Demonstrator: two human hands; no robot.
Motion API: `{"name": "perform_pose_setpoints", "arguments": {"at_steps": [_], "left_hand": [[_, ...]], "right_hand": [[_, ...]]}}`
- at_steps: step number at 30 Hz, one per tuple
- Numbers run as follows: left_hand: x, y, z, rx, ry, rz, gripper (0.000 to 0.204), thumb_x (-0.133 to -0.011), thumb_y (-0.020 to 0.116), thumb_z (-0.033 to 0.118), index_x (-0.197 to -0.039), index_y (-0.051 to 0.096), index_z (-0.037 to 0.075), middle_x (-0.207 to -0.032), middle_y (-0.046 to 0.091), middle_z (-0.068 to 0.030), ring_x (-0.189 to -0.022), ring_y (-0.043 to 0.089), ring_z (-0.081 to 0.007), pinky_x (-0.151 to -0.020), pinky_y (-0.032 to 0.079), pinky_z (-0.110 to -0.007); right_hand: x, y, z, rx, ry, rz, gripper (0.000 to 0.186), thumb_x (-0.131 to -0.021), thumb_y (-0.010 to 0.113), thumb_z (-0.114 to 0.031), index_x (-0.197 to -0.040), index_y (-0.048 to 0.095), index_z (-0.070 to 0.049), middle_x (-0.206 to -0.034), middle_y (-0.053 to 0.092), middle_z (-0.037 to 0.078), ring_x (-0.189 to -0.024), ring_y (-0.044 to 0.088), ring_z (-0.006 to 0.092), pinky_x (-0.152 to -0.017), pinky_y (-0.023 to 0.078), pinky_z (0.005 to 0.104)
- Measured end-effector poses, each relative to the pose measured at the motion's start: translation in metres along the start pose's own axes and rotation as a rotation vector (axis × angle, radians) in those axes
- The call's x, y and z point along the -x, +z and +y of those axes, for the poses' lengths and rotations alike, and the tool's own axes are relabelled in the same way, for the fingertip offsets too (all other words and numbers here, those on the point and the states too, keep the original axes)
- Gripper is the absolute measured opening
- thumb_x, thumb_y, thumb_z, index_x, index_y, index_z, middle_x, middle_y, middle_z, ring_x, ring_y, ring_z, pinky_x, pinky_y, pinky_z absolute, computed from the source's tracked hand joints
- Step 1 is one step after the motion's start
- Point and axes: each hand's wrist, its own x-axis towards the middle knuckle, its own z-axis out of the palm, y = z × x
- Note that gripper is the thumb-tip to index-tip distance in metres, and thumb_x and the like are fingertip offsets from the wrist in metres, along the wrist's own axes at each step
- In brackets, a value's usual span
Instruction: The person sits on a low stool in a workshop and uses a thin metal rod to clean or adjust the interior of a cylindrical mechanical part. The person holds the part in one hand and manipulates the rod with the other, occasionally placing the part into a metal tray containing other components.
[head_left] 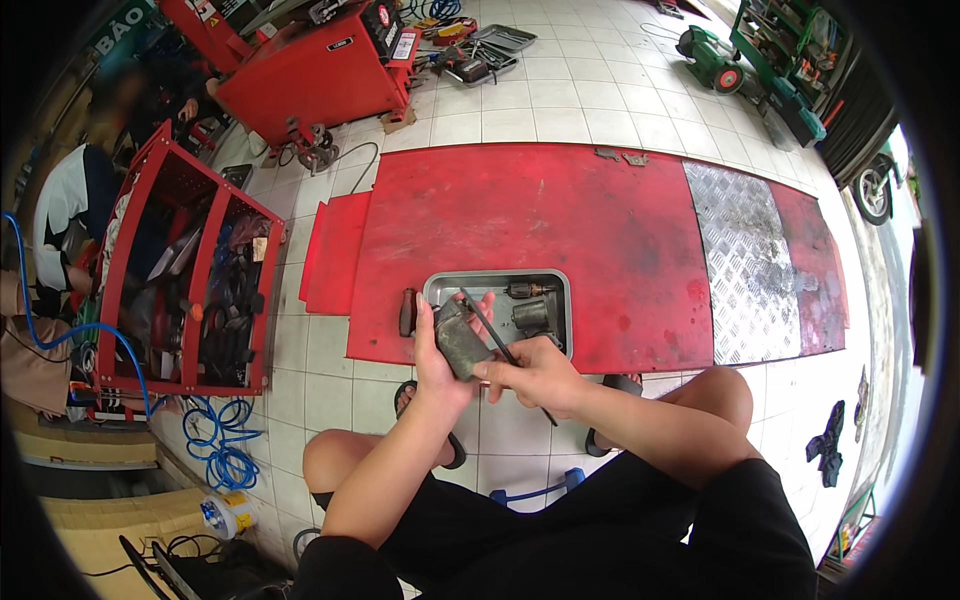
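Squatting over a grey metal tray [440, 285] at frame centre, the person has a grimy grey metal part [461, 342] lifted out of it. The left hand [437, 362] is wrapped closed round the part. The right hand [535, 375] pinches a thin black tool [500, 345] whose tip rests against the part. Judged mid-way: other dirty components [530, 315] lie untouched in the tray.
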Motion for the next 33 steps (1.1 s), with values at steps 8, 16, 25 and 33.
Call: {"name": "perform_pose_setpoints", "arguments": {"at_steps": [8,16,25,33], "left_hand": [[-0.01,-0.02,0.018,0.033,0.038,0.039,0.039,-0.094,0.059,0.046,-0.104,0.058,0.008,-0.087,0.06,-0.0095,-0.113,0.058,-0.0284,-0.111,0.038,-0.038],[0.0,-0.011,0.014,-0.06,0.065,-0.001,0.041,-0.095,0.057,0.045,-0.109,0.057,0.006,-0.091,0.062,-0.0094,-0.103,0.063,-0.0263,-0.108,0.042,-0.038],[-0.004,-0.015,0.014,-0.097,0.068,0.006,0.041,-0.095,0.056,0.047,-0.11,0.057,0.009,-0.09,0.063,-0.0068,-0.081,0.064,-0.0179,-0.093,0.048,-0.034],[-0.003,-0.013,0.017,-0.113,0.087,0.007,0.042,-0.096,0.055,0.047,-0.111,0.057,0.009,-0.09,0.063,-0.0066,-0.082,0.063,-0.0193,-0.091,0.049,-0.035]], "right_hand": [[0.014,-0.016,0.01,0.182,-0.128,-0.02,0.032,-0.102,0.048,-0.023,-0.117,0.063,0.001,-0.074,0.061,0.004,-0.06,0.053,0.0104,-0.057,0.045,0.0302],[0.018,-0.011,0.001,0.321,-0.129,-0.117,0.027,-0.102,0.045,-0.015,-0.116,0.062,0.001,-0.076,0.06,0.004,-0.064,0.051,0.0109,-0.06,0.045,0.0286],[0.01,-0.017,0.016,0.285,-0.231,-0.104,0.026,-0.103,0.045,-0.013,-0.116,0.062,0.001,-0.074,0.052,-0.001,-0.065,0.044,0.007,-0.059,0.04,0.0252],[0.007,-0.016,0.019,0.126,-0.158,-0.123,0.027,-0.105,0.045,-0.016,-0.118,0.062,0.002,-0.074,0.049,-0.002,-0.062,0.039,0.0053,-0.056,0.034,0.0228]]}}
